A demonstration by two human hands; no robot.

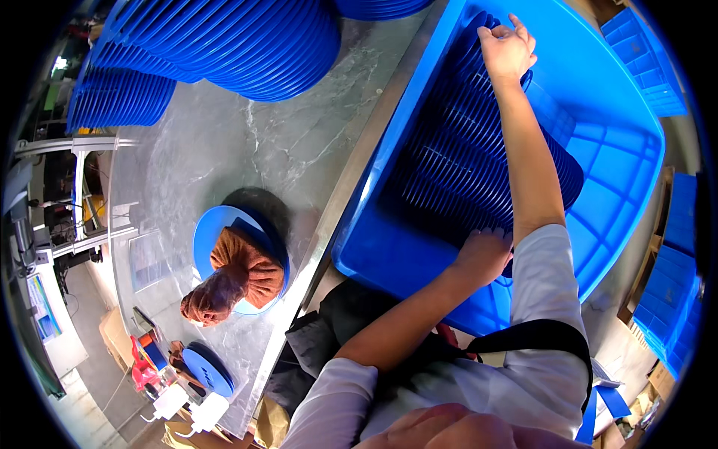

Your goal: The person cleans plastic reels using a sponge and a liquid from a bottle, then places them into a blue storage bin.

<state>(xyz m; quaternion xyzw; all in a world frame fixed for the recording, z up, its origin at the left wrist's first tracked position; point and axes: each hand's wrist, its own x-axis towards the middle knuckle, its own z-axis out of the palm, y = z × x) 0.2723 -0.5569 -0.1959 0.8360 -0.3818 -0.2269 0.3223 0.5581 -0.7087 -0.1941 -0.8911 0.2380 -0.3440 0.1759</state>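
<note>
A long row of dark blue round discs (464, 150), set on edge and packed face to face, lies inside a large blue plastic tub (613, 187). My right hand (508, 51) is at the far end of the row, its bent fingers against the last discs. At the near end, my left hand (485, 256) curls its fingers over the discs, with the palm side hidden. The row lies between my two hands, partly covered by my right forearm. Whether the discs are lifted off the tub's bottom, I cannot tell.
Left of the tub is a grey marbled table (314, 142) with stacked blue discs (254, 45) at its far side. A brown cloth (247, 273) rests on a light blue disc (211, 224). Nearer are another blue disc (208, 369) and white bottles (206, 411). Blue crates (669, 277) stand at right.
</note>
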